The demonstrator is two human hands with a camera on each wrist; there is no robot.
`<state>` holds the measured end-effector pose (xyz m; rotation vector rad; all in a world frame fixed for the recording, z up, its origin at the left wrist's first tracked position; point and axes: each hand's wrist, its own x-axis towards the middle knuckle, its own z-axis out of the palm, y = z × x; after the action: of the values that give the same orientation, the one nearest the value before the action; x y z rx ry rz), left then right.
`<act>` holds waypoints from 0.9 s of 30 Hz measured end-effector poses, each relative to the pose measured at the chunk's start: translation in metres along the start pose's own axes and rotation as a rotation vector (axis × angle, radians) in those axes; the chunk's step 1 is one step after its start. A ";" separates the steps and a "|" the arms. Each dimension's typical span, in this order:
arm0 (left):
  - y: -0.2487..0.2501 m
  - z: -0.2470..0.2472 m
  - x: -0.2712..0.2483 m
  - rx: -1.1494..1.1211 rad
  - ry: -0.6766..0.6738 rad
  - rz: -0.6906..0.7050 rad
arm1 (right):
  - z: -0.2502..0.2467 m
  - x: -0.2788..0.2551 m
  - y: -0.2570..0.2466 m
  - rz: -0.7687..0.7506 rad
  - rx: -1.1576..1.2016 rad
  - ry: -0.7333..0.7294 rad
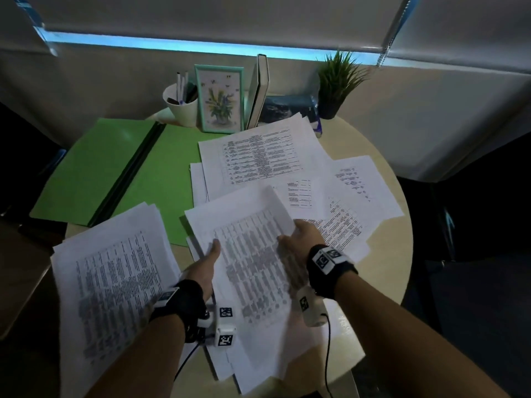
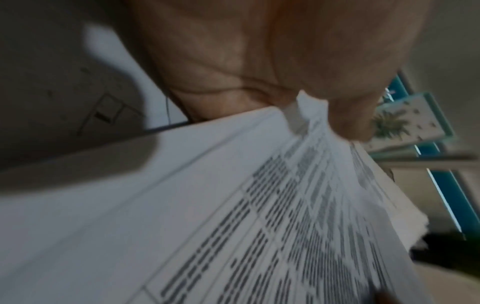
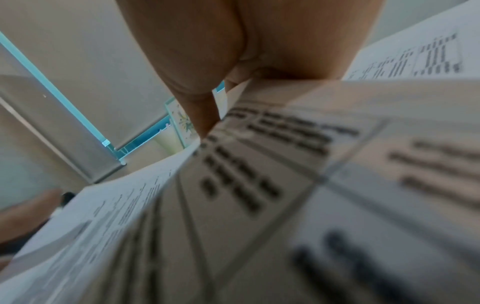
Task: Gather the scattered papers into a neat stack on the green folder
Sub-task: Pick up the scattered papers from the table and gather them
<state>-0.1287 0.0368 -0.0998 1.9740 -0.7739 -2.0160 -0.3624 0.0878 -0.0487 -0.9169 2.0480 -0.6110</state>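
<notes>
An open green folder [image 1: 94, 170] lies at the table's back left. A printed bundle of papers [image 1: 253, 259] is held above the table's front middle by both hands. My left hand [image 1: 211, 254] pinches its left edge with the thumb on top, as the left wrist view shows on the bundle [image 2: 233, 216]. My right hand [image 1: 298, 234] grips the right edge, fingers curled under the sheets [image 3: 285, 185]. Another pile of papers [image 1: 115, 280] lies at the front left. More scattered papers [image 1: 258, 156] cover the middle and right of the table.
At the back stand a white pen cup [image 1: 181, 106], a framed flower picture [image 1: 219, 100], an upright book [image 1: 260, 90] and a small potted plant [image 1: 337, 81]. The round table's edge [image 1: 402, 225] curves at the right. A loose sheet [image 1: 359, 182] lies near that edge.
</notes>
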 end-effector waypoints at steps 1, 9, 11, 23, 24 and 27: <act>0.001 -0.002 -0.001 0.145 0.045 0.057 | 0.007 0.001 0.002 0.016 -0.001 -0.012; 0.006 -0.015 0.003 0.346 0.291 0.190 | -0.012 0.025 -0.017 -0.021 -0.052 0.159; 0.007 -0.016 0.006 0.361 0.307 0.200 | -0.027 0.046 -0.022 0.037 -0.030 0.257; 0.007 -0.016 0.011 0.275 0.291 0.153 | -0.044 0.153 -0.051 0.499 -0.094 0.290; 0.007 -0.017 0.012 0.268 0.289 0.147 | -0.040 0.157 -0.049 0.468 -0.100 0.305; 0.005 -0.023 0.021 0.242 0.271 0.119 | -0.032 0.164 -0.042 0.411 0.085 0.317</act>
<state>-0.1092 0.0171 -0.1146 2.2106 -1.0803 -1.6078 -0.4414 -0.0627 -0.0782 -0.3437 2.3801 -0.6386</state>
